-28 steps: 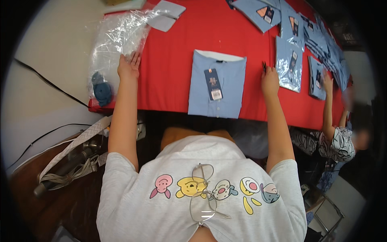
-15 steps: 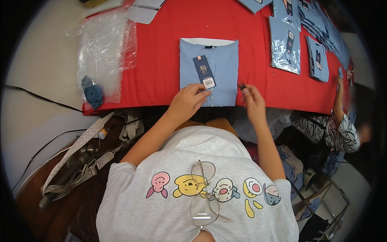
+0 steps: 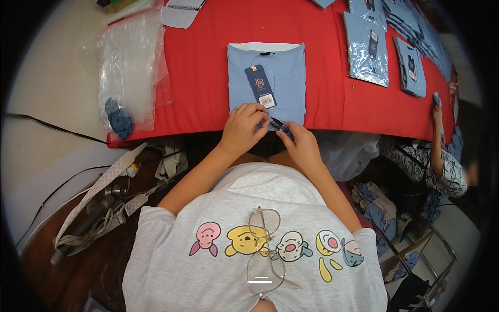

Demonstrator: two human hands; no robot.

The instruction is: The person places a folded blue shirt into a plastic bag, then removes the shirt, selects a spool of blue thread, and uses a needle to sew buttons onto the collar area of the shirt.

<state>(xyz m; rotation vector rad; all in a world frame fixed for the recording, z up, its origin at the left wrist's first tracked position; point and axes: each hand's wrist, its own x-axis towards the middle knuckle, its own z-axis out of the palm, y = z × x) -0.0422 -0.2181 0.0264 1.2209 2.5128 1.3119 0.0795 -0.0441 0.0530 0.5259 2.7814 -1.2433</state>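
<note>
A folded light-blue shirt (image 3: pixel 291 73) lies in front of me on a red-covered table (image 3: pixel 200 83), its collar end away from me. On it rests a dark blue hang tag (image 3: pixel 259 86) with a white sticker, looped by a string near the neck. My left hand (image 3: pixel 242 127) is at the shirt's near end, just below the tag, its thumb and fingers pinched together; whatever is between them is too small to make out. My right hand (image 3: pixel 304 147) grips small thread snips (image 3: pixel 281 126), whose tips point at the left fingertips.
Clear plastic bags (image 3: pixel 130 62) lie at left, with a rolled dark blue strip (image 3: pixel 120 124) on their near end. A spiral notebook (image 3: pixel 183 14) sits at the far left. Bagged blue shirts (image 3: pixel 366 54) and stacked ones lie right. Another person's arm (image 3: pixel 437 135) is at the right edge.
My right hand has moved left and in from beside the shirt, bringing the snips to my left fingertips. The left hand has stayed pinched near the tag.
</note>
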